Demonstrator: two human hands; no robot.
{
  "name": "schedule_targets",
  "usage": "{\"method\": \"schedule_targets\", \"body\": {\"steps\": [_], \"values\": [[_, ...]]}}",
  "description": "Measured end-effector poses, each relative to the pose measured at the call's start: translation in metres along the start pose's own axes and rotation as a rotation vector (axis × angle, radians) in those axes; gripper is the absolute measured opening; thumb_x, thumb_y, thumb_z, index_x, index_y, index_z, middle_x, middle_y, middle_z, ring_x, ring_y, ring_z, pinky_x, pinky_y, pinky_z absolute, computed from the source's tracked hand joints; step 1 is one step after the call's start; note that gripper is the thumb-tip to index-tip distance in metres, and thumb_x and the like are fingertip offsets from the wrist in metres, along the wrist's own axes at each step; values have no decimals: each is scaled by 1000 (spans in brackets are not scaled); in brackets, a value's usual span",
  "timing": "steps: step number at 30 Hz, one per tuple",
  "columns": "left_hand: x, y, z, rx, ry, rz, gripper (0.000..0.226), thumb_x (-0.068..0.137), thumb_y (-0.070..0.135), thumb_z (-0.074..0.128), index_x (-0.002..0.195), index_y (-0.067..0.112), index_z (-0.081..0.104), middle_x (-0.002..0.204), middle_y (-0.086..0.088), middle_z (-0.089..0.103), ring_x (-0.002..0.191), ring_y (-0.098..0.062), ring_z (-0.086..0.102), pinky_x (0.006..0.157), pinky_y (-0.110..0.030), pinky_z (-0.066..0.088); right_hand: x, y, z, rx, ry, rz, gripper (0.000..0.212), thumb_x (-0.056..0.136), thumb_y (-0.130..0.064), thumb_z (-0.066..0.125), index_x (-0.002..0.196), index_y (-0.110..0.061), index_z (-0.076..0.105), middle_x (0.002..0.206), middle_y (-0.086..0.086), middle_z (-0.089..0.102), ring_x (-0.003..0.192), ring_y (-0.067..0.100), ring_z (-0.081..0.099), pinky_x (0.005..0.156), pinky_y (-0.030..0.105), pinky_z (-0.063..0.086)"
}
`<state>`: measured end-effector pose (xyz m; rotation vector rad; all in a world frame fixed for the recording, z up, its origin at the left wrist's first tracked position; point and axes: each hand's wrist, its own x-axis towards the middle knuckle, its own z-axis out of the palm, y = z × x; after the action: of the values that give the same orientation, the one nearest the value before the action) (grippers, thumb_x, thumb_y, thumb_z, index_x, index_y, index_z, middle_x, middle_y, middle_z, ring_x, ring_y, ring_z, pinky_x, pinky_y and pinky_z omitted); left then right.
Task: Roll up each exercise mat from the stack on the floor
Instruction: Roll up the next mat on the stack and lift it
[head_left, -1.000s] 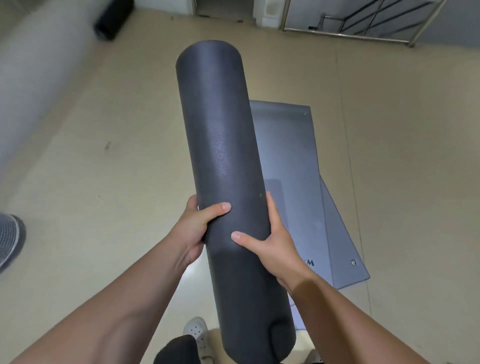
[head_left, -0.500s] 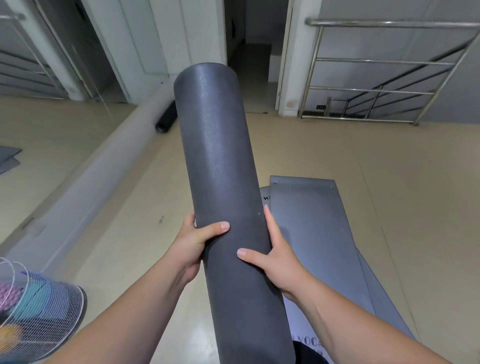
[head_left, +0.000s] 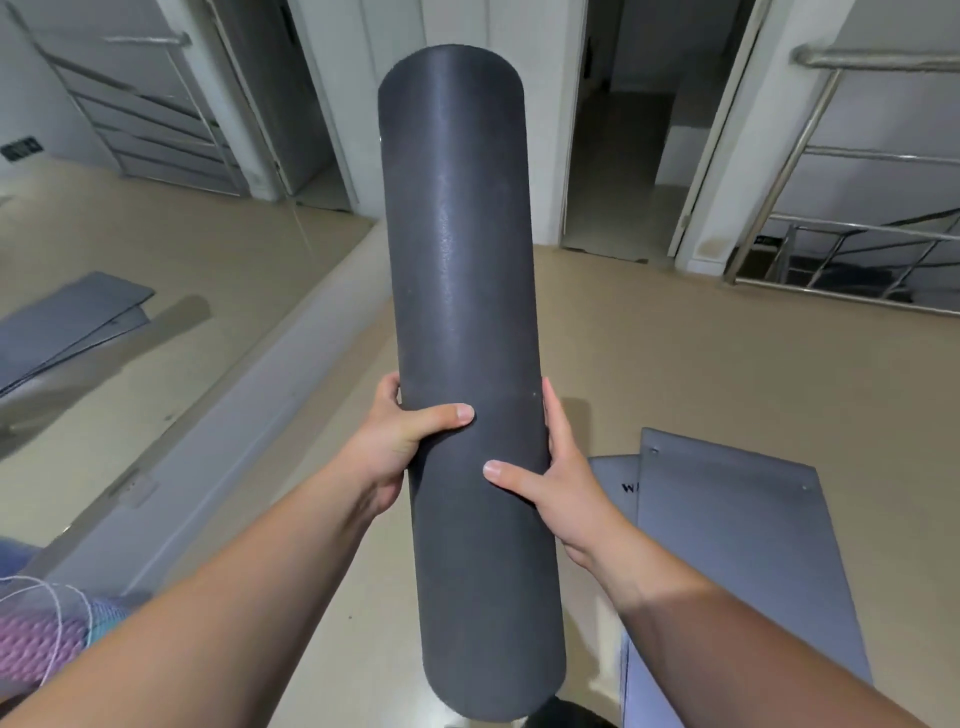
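Between my palms, the rolled mat is held above the floor, its long axis pointing up and away from me. My left hand and right hand clasp its sides, thumbs across the front, fingers hidden behind. To the right lie the flat mats, their near ends cut off.

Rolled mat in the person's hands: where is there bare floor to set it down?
Bare floor lies between the flat mats and the stair railing, and in a strip between the grey ledge and the rolled mat. Crowded: the flat mats at right, the wire basket lower left.
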<state>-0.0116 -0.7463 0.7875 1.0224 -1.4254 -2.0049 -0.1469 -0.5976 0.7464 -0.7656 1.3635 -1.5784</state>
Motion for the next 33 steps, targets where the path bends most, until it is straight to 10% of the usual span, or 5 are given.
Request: {"method": "schedule_targets", "body": {"steps": [14, 20, 27, 33], "values": [[358, 88, -116, -137, -44, -45, 84, 55, 12, 88, 130, 14, 50, 120, -8, 73, 99, -25, 76, 72, -37, 62, 377, -16, 40, -156, 57, 36, 103, 85, 0, 81, 159, -46, 26, 143, -18, 61, 131, 11, 61, 109, 41, 50], [511, 157, -154, -59, -181, -98, 96, 53, 23, 95, 137, 17, 50, 128, -9, 70, 112, -29, 71, 97, -52, 56, 520, -41, 50, -235, 207, 65, 113, 71, -32, 94, 154, -60, 24, 145, -24, 55, 130, 8, 59, 108, 42, 52], [693, 201, -140, 19, -227, -102, 95, 53, 16, 96, 135, 20, 48, 127, -3, 71, 110, -22, 72, 91, -42, 59, 694, -43, -2, -210, 233, 109, 117, 69, -39, 96, 148, -69, 16, 143, -30, 51, 125, 3, 59, 96, 26, 56], [861, 245, -117, 73, -108, -98, 100, 49, 9, 94, 135, 23, 46, 117, -1, 73, 106, -22, 72, 85, -37, 59, 875, -49, -60, -151, 149, 146, 122, 66, -39, 98, 149, -71, 13, 150, -22, 48, 134, 11, 53, 110, 43, 51]]}}
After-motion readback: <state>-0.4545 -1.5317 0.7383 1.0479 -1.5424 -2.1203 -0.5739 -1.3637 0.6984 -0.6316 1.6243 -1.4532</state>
